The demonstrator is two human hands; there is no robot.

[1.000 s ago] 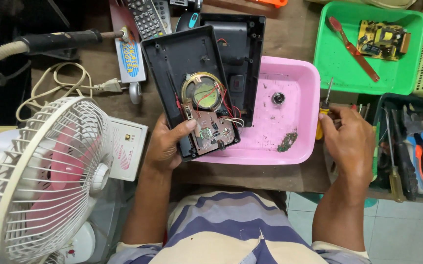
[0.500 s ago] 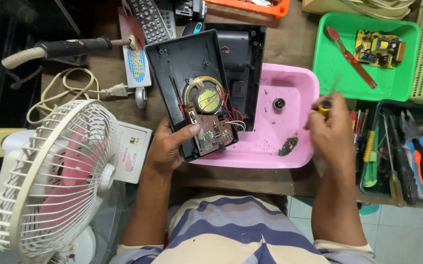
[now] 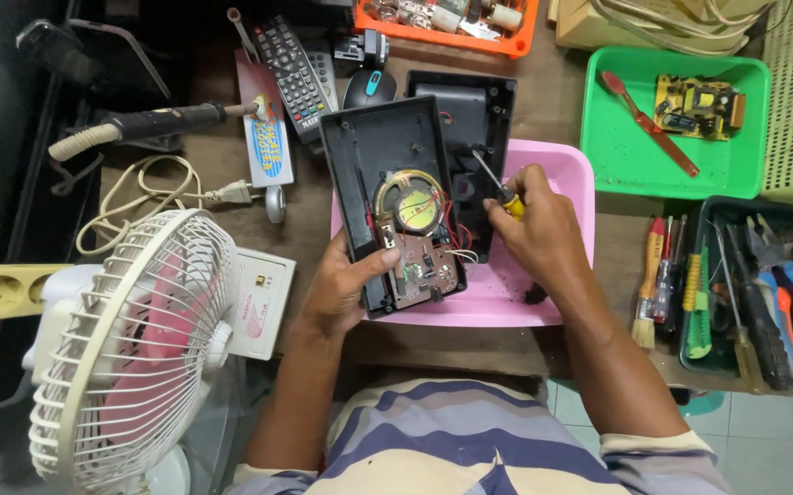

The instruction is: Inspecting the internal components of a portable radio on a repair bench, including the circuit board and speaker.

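Crowded wooden desk (image 3: 231,165), seen from above. At lower left, a white table fan (image 3: 131,348) with a wire cage, standing just beside a small white box (image 3: 263,302). Behind these, a soldering iron (image 3: 140,124) with a dark grip and pale cord end, a coiled cream cable with plug (image 3: 222,194), and a black remote control (image 3: 291,78). Top centre, an orange tray (image 3: 525,37) of small parts. To the right, a green plastic tray (image 3: 616,156) holding a small circuit board (image 3: 697,103) and a red-handled tool (image 3: 648,124). Further right and lower, a dark tray (image 3: 717,275) of screwdrivers and pliers, with a small brush (image 3: 645,293) just outside it.

In the middle, a shallow pink plastic tray (image 3: 570,183), glossy, with rounded corners. Over its left part, an opened black plastic casing (image 3: 387,156), flat and rectangular, showing a round speaker with a brass-coloured centre (image 3: 412,206) and a brown circuit board (image 3: 424,270) with thin red and white wires. Second casing half (image 3: 470,110) lying just behind, partly overlapped.

Left hand (image 3: 346,289) closed around the casing's lower edge, thumb pressed on the board. Right hand (image 3: 538,229) wrapped around a yellow-handled screwdriver (image 3: 499,191), shaft angled up-left, tip touching the rear casing half near the speaker.
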